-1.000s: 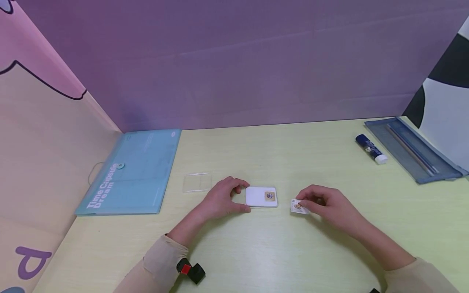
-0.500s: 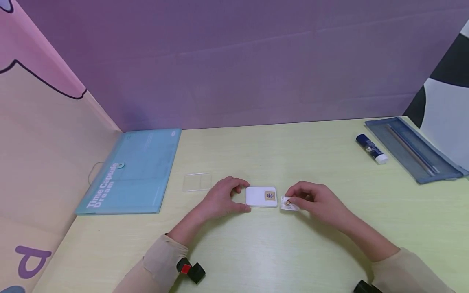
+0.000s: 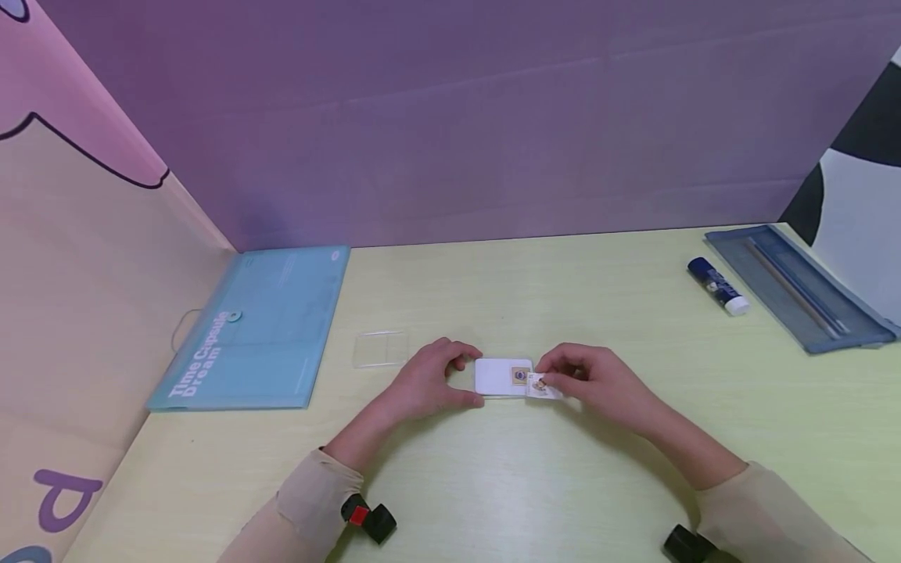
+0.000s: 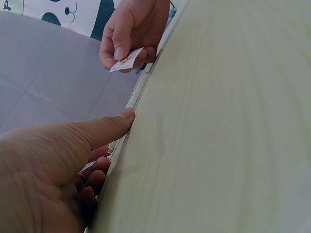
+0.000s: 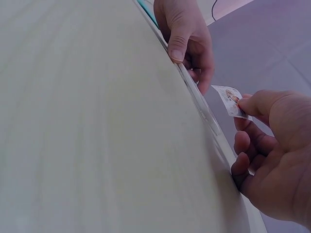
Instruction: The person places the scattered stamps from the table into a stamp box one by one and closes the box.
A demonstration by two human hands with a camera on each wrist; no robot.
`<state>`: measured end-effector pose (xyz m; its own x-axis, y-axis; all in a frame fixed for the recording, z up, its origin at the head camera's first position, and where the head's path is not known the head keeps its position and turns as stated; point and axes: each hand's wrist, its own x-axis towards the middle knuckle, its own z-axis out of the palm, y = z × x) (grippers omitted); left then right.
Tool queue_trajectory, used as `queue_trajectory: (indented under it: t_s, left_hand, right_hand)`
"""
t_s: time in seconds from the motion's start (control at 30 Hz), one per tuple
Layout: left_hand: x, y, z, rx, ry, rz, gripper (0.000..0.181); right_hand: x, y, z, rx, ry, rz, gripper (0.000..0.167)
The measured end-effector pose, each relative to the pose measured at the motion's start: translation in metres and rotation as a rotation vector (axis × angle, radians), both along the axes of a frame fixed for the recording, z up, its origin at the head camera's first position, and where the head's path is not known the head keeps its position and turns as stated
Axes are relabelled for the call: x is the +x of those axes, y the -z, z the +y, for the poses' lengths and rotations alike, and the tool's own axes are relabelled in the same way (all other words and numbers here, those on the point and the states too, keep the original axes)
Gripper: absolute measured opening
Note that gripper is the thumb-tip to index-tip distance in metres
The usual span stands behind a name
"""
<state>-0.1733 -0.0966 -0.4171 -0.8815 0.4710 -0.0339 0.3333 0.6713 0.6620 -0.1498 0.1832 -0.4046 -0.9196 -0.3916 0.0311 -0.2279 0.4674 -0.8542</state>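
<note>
The left hand [image 3: 432,381] holds the card [image 3: 494,377] by its end, thumb at the near edge and forefinger at the far one, steadying it on the table [image 3: 450,477] between both hands. The right hand [image 3: 598,383] pinches the stamp [image 5: 226,99] between thumb and finger, over the card's near corner on that hand's side, just beside the tan stamp [image 3: 520,375]. In the right wrist view the stamp looks tilted and raised; whether any edge touches the card I cannot tell.

To do this well, the left hand's light hold at the edges seems right: it stops sliding without covering the face, and a harder squeeze could shift the card. The right hand would do best to pinch only the stamp's outer margin, level it, and line it up with the card's edge before lowering it. Its thumb partly covers the print, which makes judging the angle harder. The likeliest slip is catching the tan stamp or bending thin paper, so a slow, flat approach suits.

The clear frame [image 3: 381,349] lies beyond the left hand, to its outer side, well out of the way.
</note>
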Motion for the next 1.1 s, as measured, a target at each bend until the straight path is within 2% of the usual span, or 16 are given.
queue_trajectory:
  t_s: [0.33, 1.1]
  left_hand:
    - [0.001, -0.004, 0.001, 0.017, 0.001, -0.006, 0.057]
    - [0.001, -0.004, 0.000, 0.013, 0.001, -0.010, 0.057]
  right_hand:
    - [-0.008, 0.002, -0.006, 0.010, -0.002, 0.013, 0.013]
    - [-0.019, -0.002, -0.022, -0.017, -0.057, 0.024, 0.012]
